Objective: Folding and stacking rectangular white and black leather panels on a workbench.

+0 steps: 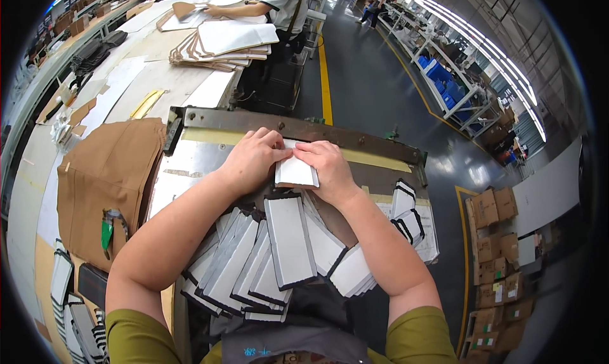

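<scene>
A small white rectangular panel with dark side edges (296,174) lies on the metal bed of a bench machine (196,162). My left hand (255,156) has its fingers curled at the panel's far left corner, thumb pressing on top. From the other side my right hand (327,169) grips the right edge, its thumb almost meeting the left one. The fingertips are partly hidden by the knuckles. Nearer to me, a loose pile of similar white panels with black-trimmed edges (290,240) fans out under my forearms. A few more black-edged pieces (406,215) rest beyond my right forearm.
A dark metal bar (266,122) crosses behind my hands. Brown sheet material (104,186) covers the table at left, near more striped-edge panels (79,319). A co-worker (285,12) handles stacked white sheets (231,37) ahead. Cardboard boxes (491,250) stand at right beside the aisle.
</scene>
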`<state>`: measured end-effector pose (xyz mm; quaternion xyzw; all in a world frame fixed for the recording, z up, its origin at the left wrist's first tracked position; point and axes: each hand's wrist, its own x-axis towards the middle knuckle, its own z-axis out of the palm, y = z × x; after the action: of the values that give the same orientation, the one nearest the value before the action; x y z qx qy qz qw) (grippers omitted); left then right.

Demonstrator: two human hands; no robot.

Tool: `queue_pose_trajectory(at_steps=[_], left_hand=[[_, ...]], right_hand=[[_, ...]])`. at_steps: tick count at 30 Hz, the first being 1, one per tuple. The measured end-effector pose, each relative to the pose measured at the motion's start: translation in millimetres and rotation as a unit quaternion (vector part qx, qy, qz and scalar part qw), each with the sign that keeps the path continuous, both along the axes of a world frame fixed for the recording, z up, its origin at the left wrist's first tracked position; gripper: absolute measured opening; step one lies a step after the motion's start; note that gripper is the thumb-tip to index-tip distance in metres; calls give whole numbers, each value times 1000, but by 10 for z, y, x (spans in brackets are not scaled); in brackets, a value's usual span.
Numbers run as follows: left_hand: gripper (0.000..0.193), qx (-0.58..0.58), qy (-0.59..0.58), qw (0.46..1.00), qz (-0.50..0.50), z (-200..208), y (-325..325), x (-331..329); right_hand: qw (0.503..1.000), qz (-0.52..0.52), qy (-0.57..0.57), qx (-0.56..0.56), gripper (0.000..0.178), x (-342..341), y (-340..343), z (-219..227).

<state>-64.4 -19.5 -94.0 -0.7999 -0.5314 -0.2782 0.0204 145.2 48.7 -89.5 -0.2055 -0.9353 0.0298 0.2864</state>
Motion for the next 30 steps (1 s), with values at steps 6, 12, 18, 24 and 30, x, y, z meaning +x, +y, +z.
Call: queue_pose_trajectory(at_steps=[6, 12, 18, 24, 30], left_hand=[[22, 1, -225, 973, -57, 26, 25, 52], [18, -237, -582, 778, 30, 148, 40, -84], [18, -255, -581, 772, 38, 163, 65, -138], [18, -263, -590, 763, -19, 244, -15, -77], [16, -290, -592, 751, -34, 319, -57, -55]], right_hand=[[963, -52, 139, -224, 30, 7, -59, 118], [722, 38, 353, -594, 50, 52, 46, 253], [685, 60, 375, -621, 44, 104, 93, 266], [708, 48, 383, -591, 38, 138, 197, 237], [737, 15, 358, -572, 22, 218, 285, 423]])
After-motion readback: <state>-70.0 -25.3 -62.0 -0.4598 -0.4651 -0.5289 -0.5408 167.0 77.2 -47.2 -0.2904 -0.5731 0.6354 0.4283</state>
